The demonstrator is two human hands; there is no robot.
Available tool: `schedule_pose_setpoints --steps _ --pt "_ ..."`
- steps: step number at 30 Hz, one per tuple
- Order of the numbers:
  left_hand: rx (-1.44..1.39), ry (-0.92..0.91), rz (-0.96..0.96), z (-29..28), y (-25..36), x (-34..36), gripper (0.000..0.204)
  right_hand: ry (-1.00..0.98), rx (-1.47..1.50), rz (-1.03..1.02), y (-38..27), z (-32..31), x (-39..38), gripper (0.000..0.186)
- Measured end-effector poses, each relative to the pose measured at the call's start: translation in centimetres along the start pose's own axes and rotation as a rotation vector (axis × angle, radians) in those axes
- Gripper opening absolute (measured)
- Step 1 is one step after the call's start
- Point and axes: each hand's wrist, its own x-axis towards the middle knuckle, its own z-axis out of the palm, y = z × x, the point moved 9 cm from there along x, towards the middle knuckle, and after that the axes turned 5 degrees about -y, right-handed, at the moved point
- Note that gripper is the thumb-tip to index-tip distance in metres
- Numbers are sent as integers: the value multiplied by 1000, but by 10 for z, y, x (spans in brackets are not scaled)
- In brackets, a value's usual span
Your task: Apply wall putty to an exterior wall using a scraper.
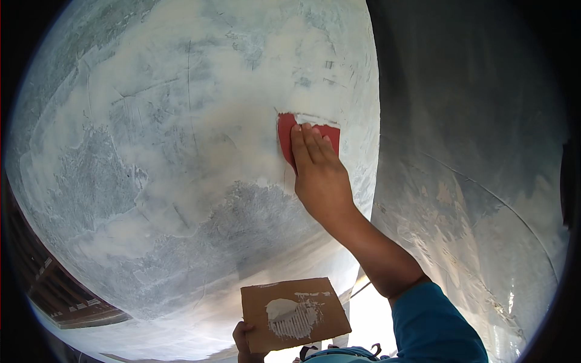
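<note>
My right hand (322, 175) presses a red putty spreader (285, 134) against a large curved surface (200, 109), fingers lying over the spreader's back. White putty shows along the spreader's upper edge. The surface is grey with broad, uneven patches of whitish filler and several thin scratch lines. Lower down, my left hand (242, 339) grips a brown cardboard piece (257, 308) by its left edge. A ridged smear of white putty (290, 319) lies in the middle of the cardboard. Most of the left hand's fingers are hidden under it.
To the right hangs a dark grey sheet-like surface (460, 169) with creases and lighter marks, separated from the curved surface by its right edge. A dark slatted opening (60, 284) shows at lower left. Bright light comes from below, behind the cardboard.
</note>
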Motion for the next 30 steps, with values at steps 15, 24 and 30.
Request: schedule_pose_setpoints --steps 15,24,30 --pt "5 -16 -19 -2 -11 7 66 -3 26 -69 -9 7 8 48" --pt "-18 -26 -13 41 -6 -1 64 -44 342 67 18 -70 26 55" --pt "-13 26 0 7 -18 13 66 110 -44 -222 3 -15 52 44"
